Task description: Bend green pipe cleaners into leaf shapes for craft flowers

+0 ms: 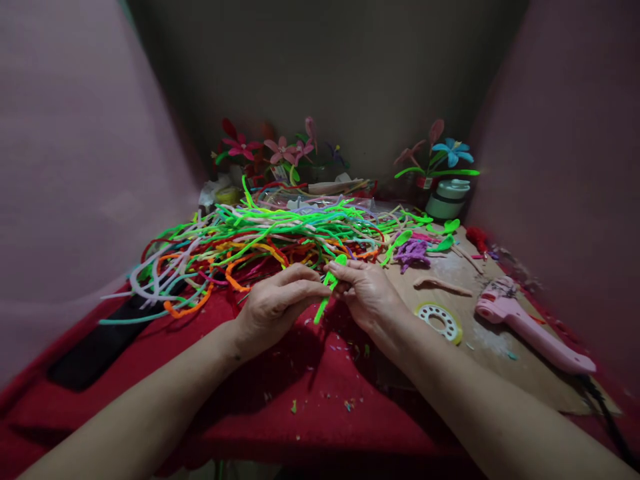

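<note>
Pipe cleaner (331,277), green, sits pinched between left hand (273,300) and right hand (367,293), seemingly part-shaped, lower end loose; looped leaves (403,238) lie beyond the right; unworked-looking stems (300,220) heap ahead.

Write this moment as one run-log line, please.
left hand: at green piece | right hand: holding it | beyond: fuzzy-stem pile | right side: pink tool
</note>
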A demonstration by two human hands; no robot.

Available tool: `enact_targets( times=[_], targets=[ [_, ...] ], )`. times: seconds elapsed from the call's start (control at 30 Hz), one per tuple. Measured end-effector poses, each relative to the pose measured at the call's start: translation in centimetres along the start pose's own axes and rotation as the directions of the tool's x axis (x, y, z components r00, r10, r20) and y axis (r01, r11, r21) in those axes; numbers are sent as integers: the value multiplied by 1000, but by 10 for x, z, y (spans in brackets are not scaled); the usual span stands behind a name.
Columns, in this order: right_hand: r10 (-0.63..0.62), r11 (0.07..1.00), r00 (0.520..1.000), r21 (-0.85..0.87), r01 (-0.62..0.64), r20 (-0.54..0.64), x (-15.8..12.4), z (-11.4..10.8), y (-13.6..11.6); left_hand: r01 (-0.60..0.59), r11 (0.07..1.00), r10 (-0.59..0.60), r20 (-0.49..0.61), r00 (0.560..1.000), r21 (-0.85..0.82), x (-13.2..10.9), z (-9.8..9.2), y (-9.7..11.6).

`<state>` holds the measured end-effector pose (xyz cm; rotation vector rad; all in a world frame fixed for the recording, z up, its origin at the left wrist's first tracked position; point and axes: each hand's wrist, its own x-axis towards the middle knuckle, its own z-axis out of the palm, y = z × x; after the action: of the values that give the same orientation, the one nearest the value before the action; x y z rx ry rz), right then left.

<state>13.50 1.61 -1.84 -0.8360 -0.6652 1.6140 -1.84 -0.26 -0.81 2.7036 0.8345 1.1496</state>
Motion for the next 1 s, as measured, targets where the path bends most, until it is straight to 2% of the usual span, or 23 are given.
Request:
enact_targets(
  times=[0.1, 0.3, 0.4, 0.47, 0.57, 0.7, 0.8, 1.0],
  targets=[
    [26, 999, 999, 19, -26, 32, -1, 0, 0, -11, 1000, 11, -11, 1000, -1, 1, -2, 1],
    [56, 998, 997, 12, -57, 61, 0, -3, 1, -149, 988, 150, -21, 988, 33, 1, 5, -4],
    [78, 997, 995, 13, -79, 65, 0, -3, 2, -146, 989, 145, -32, 989, -9, 2, 3, -4],
    [95, 995, 993, 19, -96, 69, -1, -2, 2, -87, 990, 86, -18, 996, -109, 3, 0, -3],
    [115, 993, 989, 14, -117, 90, -1, -2, 1, 71, 952, -67, 24, 997, -299, 5, -6, 0],
    [107, 994, 983, -21, -106, 148, -3, -2, 2, 283, 854, -292, 47, 955, -436, 7, -13, 2],
    [107, 994, 973, -41, -101, 206, -4, -2, 1, 339, 829, -353, 54, 934, -444, 10, -18, 4],
    [112, 992, 971, -82, -97, 211, -7, -2, 0, 363, 885, -356, 77, 931, -293, 13, -21, 13]
  ],
)
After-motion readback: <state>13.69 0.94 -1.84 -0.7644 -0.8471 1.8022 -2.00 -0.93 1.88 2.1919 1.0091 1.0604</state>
